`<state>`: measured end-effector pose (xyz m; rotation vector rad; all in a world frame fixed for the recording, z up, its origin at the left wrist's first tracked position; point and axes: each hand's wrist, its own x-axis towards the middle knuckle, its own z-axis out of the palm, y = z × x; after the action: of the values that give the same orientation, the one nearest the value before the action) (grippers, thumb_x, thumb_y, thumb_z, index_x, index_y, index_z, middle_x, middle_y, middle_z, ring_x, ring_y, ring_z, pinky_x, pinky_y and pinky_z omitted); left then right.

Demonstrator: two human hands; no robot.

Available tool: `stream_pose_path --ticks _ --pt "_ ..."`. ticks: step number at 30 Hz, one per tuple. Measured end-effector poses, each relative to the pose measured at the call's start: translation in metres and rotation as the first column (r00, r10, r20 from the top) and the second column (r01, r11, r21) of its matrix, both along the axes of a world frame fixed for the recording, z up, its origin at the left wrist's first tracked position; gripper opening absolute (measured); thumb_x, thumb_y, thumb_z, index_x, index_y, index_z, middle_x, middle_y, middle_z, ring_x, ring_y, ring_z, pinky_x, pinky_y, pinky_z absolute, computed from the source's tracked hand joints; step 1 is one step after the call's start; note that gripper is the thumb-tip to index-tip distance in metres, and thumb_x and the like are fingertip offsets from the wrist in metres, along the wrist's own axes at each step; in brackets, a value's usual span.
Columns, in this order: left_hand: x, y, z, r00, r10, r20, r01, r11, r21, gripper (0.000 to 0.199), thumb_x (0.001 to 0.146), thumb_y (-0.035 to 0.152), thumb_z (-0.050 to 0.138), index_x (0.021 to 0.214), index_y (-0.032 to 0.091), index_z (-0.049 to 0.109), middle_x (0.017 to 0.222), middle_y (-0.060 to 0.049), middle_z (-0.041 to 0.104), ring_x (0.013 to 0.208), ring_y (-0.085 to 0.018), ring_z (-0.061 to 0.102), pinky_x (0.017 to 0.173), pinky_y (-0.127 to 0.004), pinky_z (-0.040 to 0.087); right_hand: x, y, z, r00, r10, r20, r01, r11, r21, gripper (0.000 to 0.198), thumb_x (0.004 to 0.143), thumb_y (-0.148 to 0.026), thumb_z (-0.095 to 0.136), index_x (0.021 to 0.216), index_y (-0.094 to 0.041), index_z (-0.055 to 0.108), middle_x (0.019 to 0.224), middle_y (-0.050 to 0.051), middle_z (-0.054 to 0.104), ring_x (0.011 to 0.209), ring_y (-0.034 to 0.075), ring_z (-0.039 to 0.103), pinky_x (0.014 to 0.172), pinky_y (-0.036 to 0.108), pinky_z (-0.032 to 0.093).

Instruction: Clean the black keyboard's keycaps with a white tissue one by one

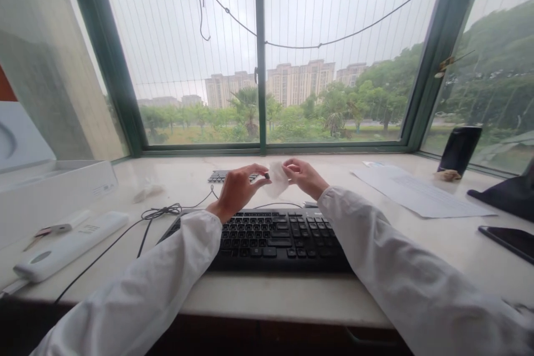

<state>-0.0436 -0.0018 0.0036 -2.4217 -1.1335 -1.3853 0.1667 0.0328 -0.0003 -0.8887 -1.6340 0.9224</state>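
Observation:
Between the thumb and fingers of my left hand [238, 189] is a small black keycap [267, 176], too small to show its markings. My right hand [305, 175] pinches a thin white tissue [277, 181], which hangs down right beside the keycap. I cannot tell whether the two touch. Both hands are raised above the far edge of a black keyboard [279, 242], whose left end is partly covered by my left forearm. Behind my left hand, a block of small dark keys [219, 176] lies on the white sill, partly hidden by the fingers.
A coiled black cable [162, 211] lies left of the keyboard, near a white power strip [70, 245] and an open white box [83, 175]. To the right are paper sheets [417, 192], a flat dark phone [511, 242] and an upright dark object [460, 150]. A window stands behind.

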Motion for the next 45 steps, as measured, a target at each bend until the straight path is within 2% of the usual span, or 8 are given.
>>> stream_pose_path --ticks 3,7,19,22,29,34,40,45 --pt "0.002 -0.003 -0.001 0.999 0.048 0.011 -0.048 0.999 0.009 0.033 0.078 0.047 0.069 0.100 0.022 0.070 0.089 0.000 0.074 0.059 -0.010 0.060 0.066 -0.021 0.046 -0.015 -0.011 -0.003 0.987 0.115 -0.114 -0.122 0.991 -0.058 0.043 0.066 -0.052 0.077 0.082 -0.018 0.057 0.074 0.002 0.071 0.071 0.016 0.066 0.067 0.033 0.057" --pt "0.004 -0.007 -0.001 0.997 0.067 -0.031 -0.067 0.998 -0.006 0.027 0.082 0.042 0.065 0.090 0.018 0.072 0.080 -0.001 0.073 0.065 -0.012 0.061 0.063 -0.020 0.043 -0.024 -0.022 -0.008 0.978 0.170 -0.125 -0.178 0.982 -0.056 0.045 0.060 -0.050 0.081 0.079 -0.016 0.060 0.070 0.001 0.071 0.066 0.013 0.063 0.065 0.028 0.053" --pt "0.004 -0.008 -0.001 0.999 0.020 0.049 -0.023 0.999 0.050 0.024 0.076 0.037 0.071 0.091 0.019 0.074 0.081 -0.002 0.073 0.068 -0.014 0.062 0.063 -0.023 0.044 -0.038 -0.026 -0.010 0.967 -0.010 -0.256 -0.005 0.998 -0.061 0.041 0.050 -0.042 0.088 0.071 -0.012 0.069 0.065 0.003 0.069 0.060 0.012 0.060 0.060 0.027 0.051" --pt "0.006 -0.008 -0.001 0.995 0.032 0.090 -0.035 0.999 0.038 0.028 0.074 0.043 0.072 0.087 0.019 0.074 0.078 -0.002 0.072 0.063 -0.014 0.061 0.061 -0.024 0.043 -0.038 -0.027 -0.009 0.947 -0.007 -0.322 -0.030 0.993 -0.110 0.034 0.053 -0.034 0.088 0.071 -0.013 0.070 0.065 0.003 0.069 0.063 0.014 0.062 0.065 0.028 0.053" --pt "0.010 -0.012 -0.001 0.982 -0.041 0.183 0.042 0.999 0.000 0.023 0.078 0.043 0.068 0.085 0.022 0.074 0.083 0.000 0.074 0.061 -0.012 0.060 0.058 -0.023 0.045 -0.037 -0.030 -0.006 0.880 0.125 -0.459 -0.251 0.941 -0.225 0.006 0.073 -0.017 0.072 0.077 -0.014 0.072 0.075 0.004 0.072 0.073 0.013 0.065 0.078 0.026 0.051" --pt "0.013 -0.016 -0.001 0.967 -0.076 0.242 0.067 0.997 0.043 0.022 0.082 0.040 0.065 0.094 0.023 0.073 0.095 -0.001 0.074 0.060 -0.009 0.059 0.054 -0.020 0.045 -0.043 -0.034 -0.003 0.818 0.107 -0.565 -0.316 0.904 -0.287 0.017 0.081 -0.009 0.057 0.083 -0.015 0.072 0.080 0.002 0.072 0.079 0.011 0.065 0.083 0.022 0.050" --pt "0.015 -0.020 -0.004 0.971 -0.072 0.229 0.064 0.997 0.042 0.024 0.079 0.040 0.067 0.093 0.021 0.069 0.093 0.000 0.072 0.045 -0.004 0.049 0.046 -0.018 0.040 -0.043 -0.035 -0.005 0.848 0.049 -0.527 -0.261 0.905 -0.336 0.013 0.077 -0.009 0.064 0.086 -0.015 0.071 0.079 0.002 0.071 0.074 0.011 0.063 0.081 0.023 0.050" --pt "0.013 -0.017 -0.006 0.978 -0.064 0.197 0.055 0.997 0.049 0.022 0.079 0.039 0.068 0.092 0.022 0.068 0.086 0.002 0.071 0.043 -0.004 0.047 0.043 -0.017 0.038 -0.040 -0.035 -0.005 0.880 0.121 -0.460 -0.261 0.931 -0.254 0.015 0.072 -0.008 0.065 0.083 -0.015 0.073 0.085 0.004 0.072 0.082 0.014 0.063 0.084 0.027 0.049"
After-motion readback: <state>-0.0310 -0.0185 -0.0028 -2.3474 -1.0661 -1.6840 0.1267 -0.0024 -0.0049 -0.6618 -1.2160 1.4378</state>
